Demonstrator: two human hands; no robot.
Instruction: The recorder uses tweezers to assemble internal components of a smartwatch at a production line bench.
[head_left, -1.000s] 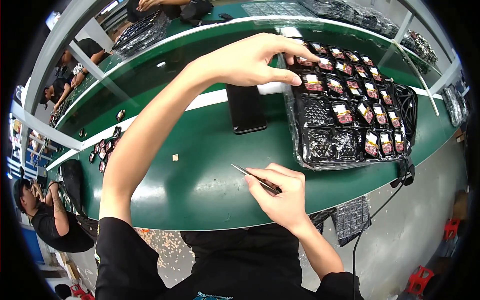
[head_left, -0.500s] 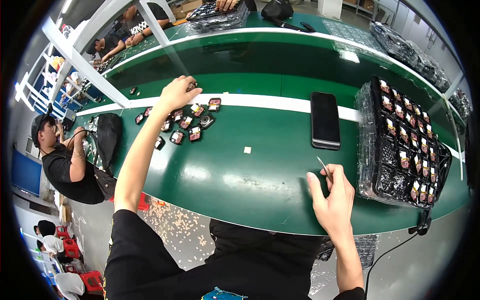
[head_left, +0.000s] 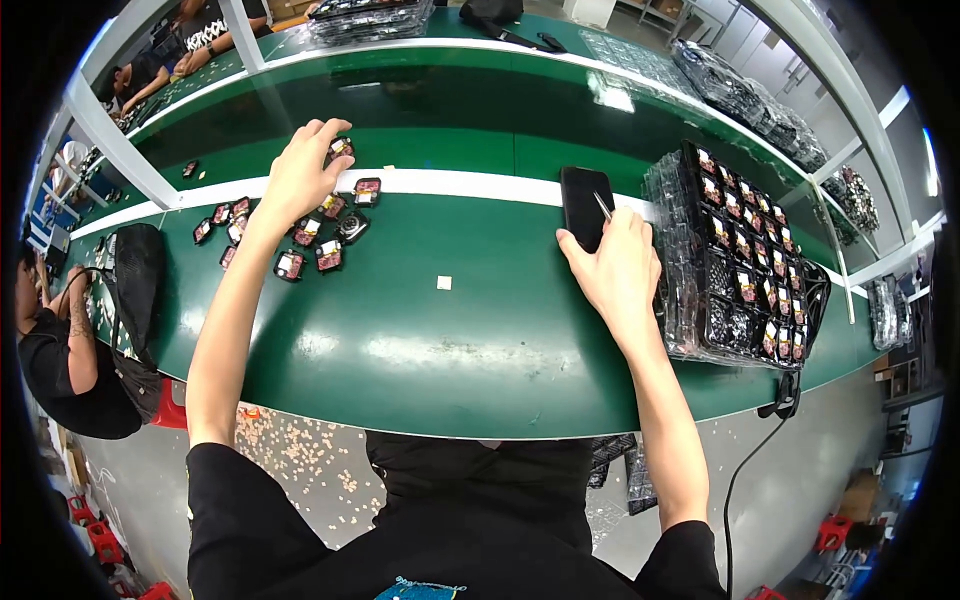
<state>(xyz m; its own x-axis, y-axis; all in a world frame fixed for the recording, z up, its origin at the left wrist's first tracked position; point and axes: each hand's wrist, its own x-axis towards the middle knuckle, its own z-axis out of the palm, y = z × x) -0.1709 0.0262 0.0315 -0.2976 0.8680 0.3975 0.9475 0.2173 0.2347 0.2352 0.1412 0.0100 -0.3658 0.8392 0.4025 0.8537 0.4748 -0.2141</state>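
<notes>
My left hand (head_left: pixel 298 172) reaches over the white strip, with thumb and fingers closed about a small black device (head_left: pixel 341 147) bearing a reddish label. Below it lies a cluster of similar devices (head_left: pixel 306 231) on the green bench. One unit (head_left: pixel 352 226) there shows a round, lens-like face. My right hand (head_left: pixel 622 268) is closed on thin metal tweezers (head_left: pixel 603 206), whose tips point up over a black phone (head_left: pixel 576 200). To its right stands a stack of black trays (head_left: pixel 742 262) filled with many labelled devices; a few pockets at its near left hold none.
A small pale square (head_left: pixel 444 283) lies mid-bench. A black bag (head_left: pixel 138 285) sits at the left, by a seated person (head_left: pixel 70 350). A white frame post (head_left: pixel 125 150) rises beyond it. A cable (head_left: pixel 752 450) hangs off the right edge; pale scraps (head_left: pixel 300 455) litter the floor.
My view has swung to the right. The right hand with the tweezers has moved forward, up beside the phone. The device at my left hand now shows its label.
</notes>
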